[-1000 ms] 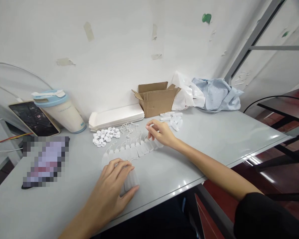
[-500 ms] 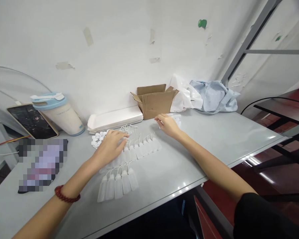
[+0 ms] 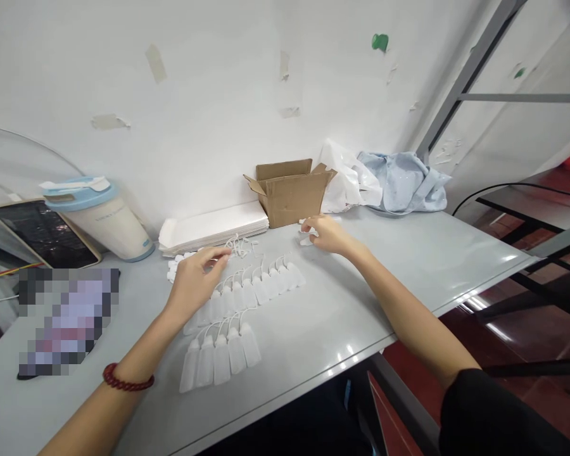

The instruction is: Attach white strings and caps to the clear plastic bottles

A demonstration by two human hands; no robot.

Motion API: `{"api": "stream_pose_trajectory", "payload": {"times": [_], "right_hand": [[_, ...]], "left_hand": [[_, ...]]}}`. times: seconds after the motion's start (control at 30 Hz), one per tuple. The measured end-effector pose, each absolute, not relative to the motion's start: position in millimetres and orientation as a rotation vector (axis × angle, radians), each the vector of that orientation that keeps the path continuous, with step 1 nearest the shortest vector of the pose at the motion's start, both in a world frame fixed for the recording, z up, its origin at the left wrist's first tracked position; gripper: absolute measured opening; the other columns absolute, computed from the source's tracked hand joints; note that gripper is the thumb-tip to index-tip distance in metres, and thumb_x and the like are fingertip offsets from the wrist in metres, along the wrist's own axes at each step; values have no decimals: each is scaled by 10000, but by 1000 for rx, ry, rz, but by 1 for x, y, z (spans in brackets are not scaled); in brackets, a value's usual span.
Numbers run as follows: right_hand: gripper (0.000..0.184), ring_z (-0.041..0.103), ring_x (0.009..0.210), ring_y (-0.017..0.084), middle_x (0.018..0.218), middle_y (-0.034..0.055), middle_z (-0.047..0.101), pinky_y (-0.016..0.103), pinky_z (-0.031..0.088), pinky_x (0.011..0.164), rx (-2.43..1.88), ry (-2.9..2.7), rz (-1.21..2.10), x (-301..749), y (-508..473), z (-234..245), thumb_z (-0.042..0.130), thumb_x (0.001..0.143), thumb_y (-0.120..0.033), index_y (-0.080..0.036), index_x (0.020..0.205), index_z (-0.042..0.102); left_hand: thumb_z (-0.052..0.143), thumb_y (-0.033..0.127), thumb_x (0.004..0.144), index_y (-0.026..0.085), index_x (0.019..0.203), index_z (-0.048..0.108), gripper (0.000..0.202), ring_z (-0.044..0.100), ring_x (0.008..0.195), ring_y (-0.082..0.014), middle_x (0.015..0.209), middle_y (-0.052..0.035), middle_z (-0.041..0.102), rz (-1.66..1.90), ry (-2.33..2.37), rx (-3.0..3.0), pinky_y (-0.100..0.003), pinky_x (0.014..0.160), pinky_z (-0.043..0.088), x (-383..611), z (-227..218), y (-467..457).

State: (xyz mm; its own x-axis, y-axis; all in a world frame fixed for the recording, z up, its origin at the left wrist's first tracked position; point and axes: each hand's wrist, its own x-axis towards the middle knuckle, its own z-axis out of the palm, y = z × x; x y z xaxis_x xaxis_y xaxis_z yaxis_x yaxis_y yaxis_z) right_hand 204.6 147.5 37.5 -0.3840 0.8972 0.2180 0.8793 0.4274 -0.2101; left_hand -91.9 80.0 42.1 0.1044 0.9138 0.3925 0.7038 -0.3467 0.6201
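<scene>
My left hand (image 3: 197, 282) is above the left part of the table, its thumb and index finger drawn together in a pinch beside a small heap of white cords (image 3: 240, 246). What the pinch holds, if anything, is too small to tell. Beneath and beside it lie two rows of flat, translucent white bottle-shaped pieces (image 3: 221, 360) with corded necks. A pile of small white parts (image 3: 173, 266) is partly hidden behind this hand. In front of the cardboard box, my right hand (image 3: 330, 234) has its fingers curled around a translucent white piece (image 3: 306, 239), mostly covered by the fingers.
Along the wall stand an open cardboard box (image 3: 294, 199), a stack of white envelopes (image 3: 213, 227), a white plastic bag (image 3: 344, 180) and light blue cloth (image 3: 403, 183). To the left are a tumbler (image 3: 109, 221), a phone (image 3: 47, 231) and a pixelated item (image 3: 71, 323).
My left hand has drawn back slightly left, and its thumb and index finger have come together. My right fingers have curled in, with a translucent white piece now showing at them. The view has shifted slightly.
</scene>
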Motion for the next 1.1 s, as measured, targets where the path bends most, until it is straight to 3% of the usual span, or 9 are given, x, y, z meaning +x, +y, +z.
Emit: {"api": "stream_pose_trajectory", "payload": {"times": [0.2, 0.47, 0.77, 1.1], "right_hand": [[407, 542, 1026, 284, 1002, 140, 657, 290, 417, 717, -1653, -2451, 51, 201, 144, 32, 525, 642, 91, -105, 979, 643], [258, 509, 1005, 317, 994, 196, 603, 359, 411, 772, -1668, -2476, -92, 184, 133, 35, 558, 719, 1, -64, 959, 629], [139, 520, 881, 220, 938, 103, 572, 361, 465, 782, -738, -2326, 87, 140, 91, 33, 544, 824, -133, -158, 960, 537], [141, 546, 853, 209, 923, 114, 604, 346, 494, 734, -620, -2263, 50, 133, 81, 31, 539, 858, -172, -147, 996, 527]], "left_hand": [[654, 410, 727, 207, 799, 714, 223, 682, 838, -229, 859, -34, 742, 1133, 1570, 1861, -378, 835, 544, -91, 44, 67], [693, 323, 742, 192, 816, 719, 152, 678, 835, -205, 854, -28, 732, 1275, 1440, 1720, -352, 792, 573, -76, 50, 50], [718, 262, 734, 199, 806, 726, 96, 677, 817, -170, 835, -12, 736, 1300, 1386, 1575, -255, 749, 563, -63, 53, 44], [699, 246, 759, 202, 806, 719, 68, 659, 827, -144, 845, -3, 714, 1314, 1256, 1656, -238, 786, 559, -56, 53, 34]]}}
